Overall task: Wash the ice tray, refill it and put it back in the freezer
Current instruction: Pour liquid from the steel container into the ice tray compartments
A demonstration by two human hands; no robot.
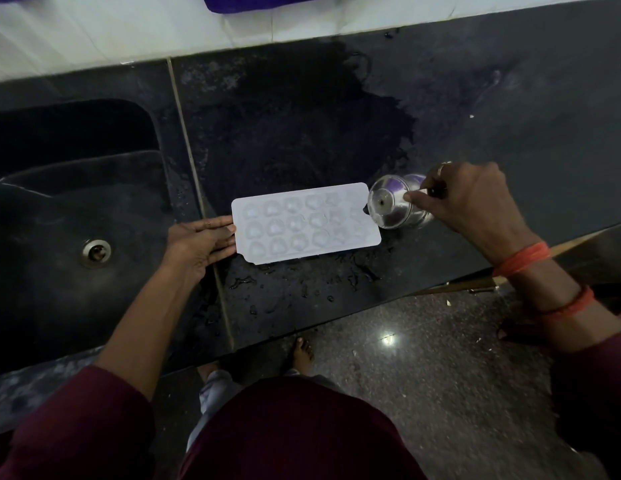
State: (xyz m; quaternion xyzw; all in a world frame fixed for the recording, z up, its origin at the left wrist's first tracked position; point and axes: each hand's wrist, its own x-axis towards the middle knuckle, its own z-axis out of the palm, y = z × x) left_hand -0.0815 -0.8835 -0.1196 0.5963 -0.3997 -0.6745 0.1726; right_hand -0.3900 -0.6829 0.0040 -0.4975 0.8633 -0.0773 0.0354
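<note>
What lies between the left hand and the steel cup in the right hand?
The white ice tray lies there on the wet counter, seen in the head view: the left hand touches one end, the steel cup is at the other.

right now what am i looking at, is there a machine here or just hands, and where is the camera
There is no machine here: a person is working with two bare hands. The single picture comes from a camera worn on the person's head, looking down, so both arms reach in from the bottom edge.

On the dark counter, which has wet patches, lies a white ice tray. The left hand rests straight fingers against the tray's left end. The right hand holds a small steel cup, tipped over at the tray's right end. I cannot tell whether any water is running out of it. A dark sink sits to the left of the tray.
</note>
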